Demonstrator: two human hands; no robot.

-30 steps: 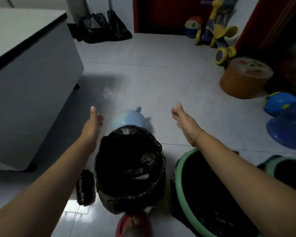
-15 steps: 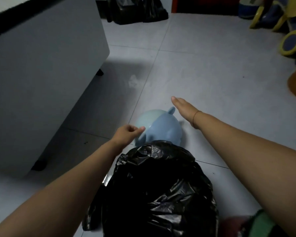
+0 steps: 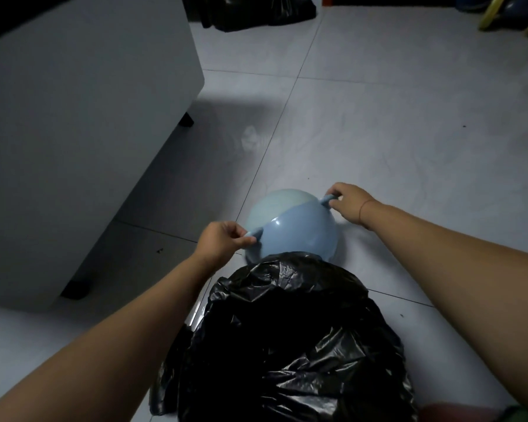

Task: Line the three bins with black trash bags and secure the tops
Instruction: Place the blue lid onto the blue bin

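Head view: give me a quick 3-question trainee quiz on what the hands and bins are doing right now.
1. True or false: both hands grip the blue bin by its side handles.
2. Multiple choice: the black trash bag nearest the camera is A) draped over a bin, B) flat on the floor, C) in the left hand.
3. Fill in: the right hand holds the blue bin's ____.

Key: 1 true; 2 A; 3 handle.
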